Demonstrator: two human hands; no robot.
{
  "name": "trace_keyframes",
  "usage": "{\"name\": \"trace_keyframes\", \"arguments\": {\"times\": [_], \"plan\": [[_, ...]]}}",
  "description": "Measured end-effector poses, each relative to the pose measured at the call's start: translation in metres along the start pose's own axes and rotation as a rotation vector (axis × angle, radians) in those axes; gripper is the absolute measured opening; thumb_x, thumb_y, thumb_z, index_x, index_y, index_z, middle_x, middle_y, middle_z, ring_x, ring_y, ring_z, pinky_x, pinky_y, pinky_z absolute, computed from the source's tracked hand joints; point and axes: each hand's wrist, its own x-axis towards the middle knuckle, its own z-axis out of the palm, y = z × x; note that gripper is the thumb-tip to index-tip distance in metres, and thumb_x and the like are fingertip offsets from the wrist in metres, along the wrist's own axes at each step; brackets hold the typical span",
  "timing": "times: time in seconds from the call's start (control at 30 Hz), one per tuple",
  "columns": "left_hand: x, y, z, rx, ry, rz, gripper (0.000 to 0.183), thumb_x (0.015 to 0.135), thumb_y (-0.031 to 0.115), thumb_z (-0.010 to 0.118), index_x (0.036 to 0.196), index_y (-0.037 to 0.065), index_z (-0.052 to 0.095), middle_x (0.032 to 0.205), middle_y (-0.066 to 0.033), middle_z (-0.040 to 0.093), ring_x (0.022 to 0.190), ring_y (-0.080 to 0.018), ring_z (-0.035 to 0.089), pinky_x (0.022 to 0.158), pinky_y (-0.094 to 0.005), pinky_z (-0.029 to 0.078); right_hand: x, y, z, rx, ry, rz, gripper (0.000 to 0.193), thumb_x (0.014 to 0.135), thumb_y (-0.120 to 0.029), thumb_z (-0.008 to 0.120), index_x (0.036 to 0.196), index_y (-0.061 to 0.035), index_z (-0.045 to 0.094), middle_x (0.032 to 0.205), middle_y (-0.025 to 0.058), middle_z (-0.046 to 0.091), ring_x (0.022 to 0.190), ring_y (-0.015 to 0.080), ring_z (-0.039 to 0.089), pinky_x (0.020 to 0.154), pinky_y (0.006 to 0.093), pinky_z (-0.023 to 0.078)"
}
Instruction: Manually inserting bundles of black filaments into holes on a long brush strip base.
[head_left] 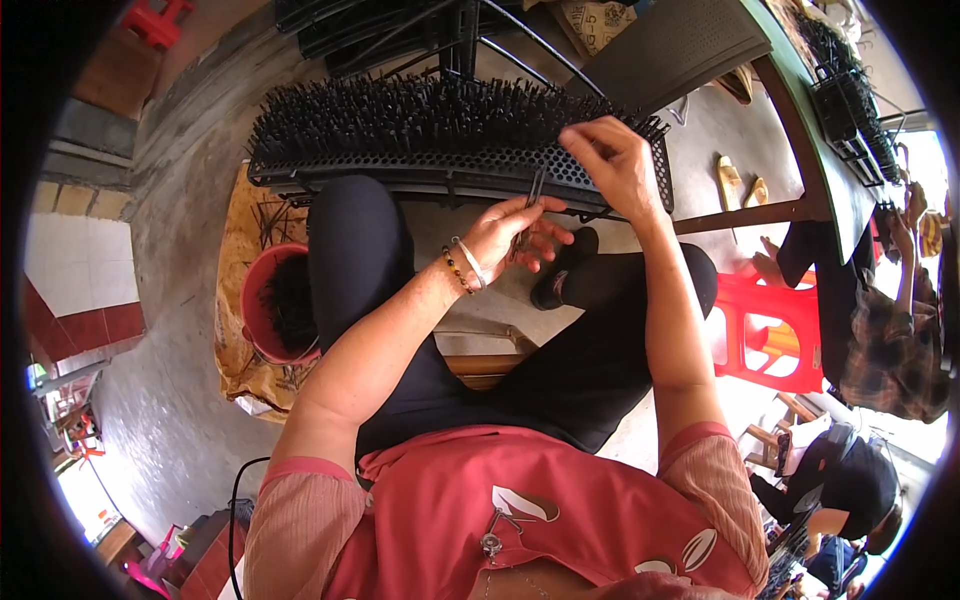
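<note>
Left hand (498,234) pinches thin dark pieces (535,188) before the perforated rack (540,160)

The pieces point up toward the rack's near edge, probably to keep them within reach of the right hand (624,172). That hand hovers over the rack's right end, thumb and forefinger together; whether they grip anything, I cannot tell. Black prongs (380,118) crowd the rack's far side; bare holes line its near edge. A red bucket (251,322) sits front-left of the rack. The left knee (358,225) crowds the near edge; the gap between knees leaves room before the rack's middle.
</note>
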Motion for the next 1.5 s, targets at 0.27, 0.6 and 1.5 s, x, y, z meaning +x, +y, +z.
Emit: {"name": "trace_keyframes", "arguments": {"times": [0.27, 0.6, 1.5], "plan": [[0.001, -0.004, -0.004, -0.031, -0.107, 0.071, 0.038, 0.098, 0.029, 0.039, 0.127, 0.005, 0.045, 0.103, -0.014, 0.063, 0.08, -0.0147, 0.063, 0.066, -0.0262, 0.05, -0.007, -0.005, 0.005, 0.5, -0.381, 0.363, 0.018, 0.084, -0.014, 0.067, 0.091, 0.0023, 0.066, 0.079, 0.0014, 0.064, 0.073, 0.0051, 0.056, 0.063, 0.02, 0.046], [0.0, -0.005, 0.0, 0.08, -0.015, 0.029, 0.042, 0.09, 0.021, 0.054, 0.128, 0.007, 0.046, 0.105, -0.0114, 0.063, 0.088, -0.0156, 0.062, 0.076, -0.0288, 0.052, 0.007, 0.022, -0.007, 0.381, 0.313, 0.156, 0.016, 0.086, -0.011, 0.064, 0.095, 0.0017, 0.063, 0.083, 0.0038, 0.065, 0.076, 0.0085, 0.06, 0.07, 0.0222, 0.048], [0.0, -0.005, -0.002, 0.154, 0.028, 0.018, 0.04, 0.085, 0.023, 0.059, 0.122, 0.007, 0.053, 0.101, -0.0066, 0.064, 0.082, -0.0112, 0.06, 0.072, -0.0254, 0.049, 0.006, 0.002, 0.011, -0.026, 0.146, -0.009, 0.016, 0.083, -0.01, 0.067, 0.096, -0.0009, 0.064, 0.085, 0.0088, 0.067, 0.079, 0.0154, 0.064, 0.071, 0.0265, 0.049]]}}
